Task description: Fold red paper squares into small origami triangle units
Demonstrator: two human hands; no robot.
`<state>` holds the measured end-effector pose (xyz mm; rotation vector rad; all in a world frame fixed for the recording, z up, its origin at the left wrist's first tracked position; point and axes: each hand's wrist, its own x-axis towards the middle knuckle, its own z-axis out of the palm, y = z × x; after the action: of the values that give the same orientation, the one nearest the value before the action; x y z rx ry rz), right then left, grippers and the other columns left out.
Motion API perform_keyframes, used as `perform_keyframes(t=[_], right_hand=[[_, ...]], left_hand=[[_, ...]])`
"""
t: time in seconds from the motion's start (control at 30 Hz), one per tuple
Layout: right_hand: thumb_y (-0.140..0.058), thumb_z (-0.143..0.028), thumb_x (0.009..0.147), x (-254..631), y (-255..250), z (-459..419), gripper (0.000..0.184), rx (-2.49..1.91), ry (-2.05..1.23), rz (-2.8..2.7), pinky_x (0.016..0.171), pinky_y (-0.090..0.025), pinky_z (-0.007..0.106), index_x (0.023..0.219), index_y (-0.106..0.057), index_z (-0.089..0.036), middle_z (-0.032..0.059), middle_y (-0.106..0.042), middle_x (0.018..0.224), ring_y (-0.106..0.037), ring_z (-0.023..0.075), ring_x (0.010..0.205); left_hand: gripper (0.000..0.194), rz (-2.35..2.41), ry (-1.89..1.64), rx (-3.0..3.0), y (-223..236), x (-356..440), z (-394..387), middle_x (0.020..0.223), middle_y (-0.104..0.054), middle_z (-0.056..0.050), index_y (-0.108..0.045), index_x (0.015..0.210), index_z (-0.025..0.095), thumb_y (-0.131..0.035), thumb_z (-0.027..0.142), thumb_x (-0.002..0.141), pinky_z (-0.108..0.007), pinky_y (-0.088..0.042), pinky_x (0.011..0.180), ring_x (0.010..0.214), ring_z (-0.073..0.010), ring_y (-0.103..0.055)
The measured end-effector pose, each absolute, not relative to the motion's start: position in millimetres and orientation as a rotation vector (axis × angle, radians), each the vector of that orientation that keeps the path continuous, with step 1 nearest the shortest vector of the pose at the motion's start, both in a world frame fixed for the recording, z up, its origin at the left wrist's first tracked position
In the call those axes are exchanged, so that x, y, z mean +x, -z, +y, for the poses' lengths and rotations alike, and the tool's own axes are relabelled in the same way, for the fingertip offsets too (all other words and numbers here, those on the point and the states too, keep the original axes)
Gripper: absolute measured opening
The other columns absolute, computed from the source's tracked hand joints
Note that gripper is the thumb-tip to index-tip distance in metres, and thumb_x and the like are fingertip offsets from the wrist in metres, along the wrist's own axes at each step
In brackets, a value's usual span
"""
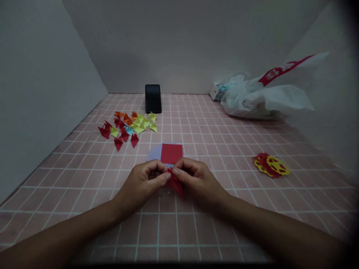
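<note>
A red folded-paper piece [176, 184] hangs between my two hands, its pointed end toward me. My left hand [150, 176] pinches it from the left with thumb and forefinger. From the right, my right hand [193, 175] grips its upper part the same way. The fingertips hide some of the folds. Just beyond the hands lies a flat red paper square [172, 153], resting partly on a pale purple sheet [155, 153]. Farther left is a group of small folded-paper birds [125, 129] in red, orange, yellow and blue.
A black phone [153, 98] stands upright at the back. White plastic bags [252, 99] and a small box [214, 92] sit at the back right. Red and yellow paper cutouts [271, 165] lie at the right. The pink grid cloth [213, 231] covers the table between pale walls.
</note>
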<state>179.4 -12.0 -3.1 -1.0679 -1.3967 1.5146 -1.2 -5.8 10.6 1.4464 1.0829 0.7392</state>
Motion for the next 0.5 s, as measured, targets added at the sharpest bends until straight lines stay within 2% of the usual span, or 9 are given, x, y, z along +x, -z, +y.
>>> perform_keyframes(t=[0.17, 0.33, 0.5], right_hand=[[-0.060, -0.028, 0.087, 180.5, 3.8, -11.0, 0.021, -1.063, -1.393, -1.521, 0.060, -0.037, 0.025, 0.069, -0.057, -0.018, -0.0016, -0.053, 0.068, -0.047, 0.0114, 0.064], [-0.058, -0.033, 0.092, 181.3, 5.5, -10.3, 0.016, -0.940, -1.495, -1.304, 0.062, -0.039, 0.024, 0.085, -0.058, -0.019, -0.0024, -0.053, 0.076, -0.048, 0.0099, 0.065], [-0.064, -0.034, 0.088, 181.5, 5.2, -9.5, 0.021, -0.909, -1.638, -1.274, 0.057, -0.039, 0.024, 0.078, -0.058, -0.017, -0.0018, -0.056, 0.067, -0.050, 0.0099, 0.059]], left_hand=[[0.015, 1.060, -0.762, 1.481, -12.2, -1.1, -6.6, 0.075, -0.061, 0.000, -0.065, 0.079, 0.017, -0.060, 0.029, 0.086, -0.025, -0.046, 0.065, 0.070, -0.0133, -0.057], [0.011, 1.070, -0.904, 1.721, -12.8, -2.9, -8.6, 0.076, -0.062, 0.000, -0.066, 0.079, 0.017, -0.059, 0.019, 0.088, -0.025, -0.046, 0.068, 0.071, -0.0128, -0.058], [0.009, 0.997, -1.095, 1.877, -8.3, -4.1, -5.9, 0.084, -0.063, -0.002, -0.066, 0.082, 0.017, -0.061, 0.011, 0.087, -0.026, -0.047, 0.076, 0.082, -0.0137, -0.060]])
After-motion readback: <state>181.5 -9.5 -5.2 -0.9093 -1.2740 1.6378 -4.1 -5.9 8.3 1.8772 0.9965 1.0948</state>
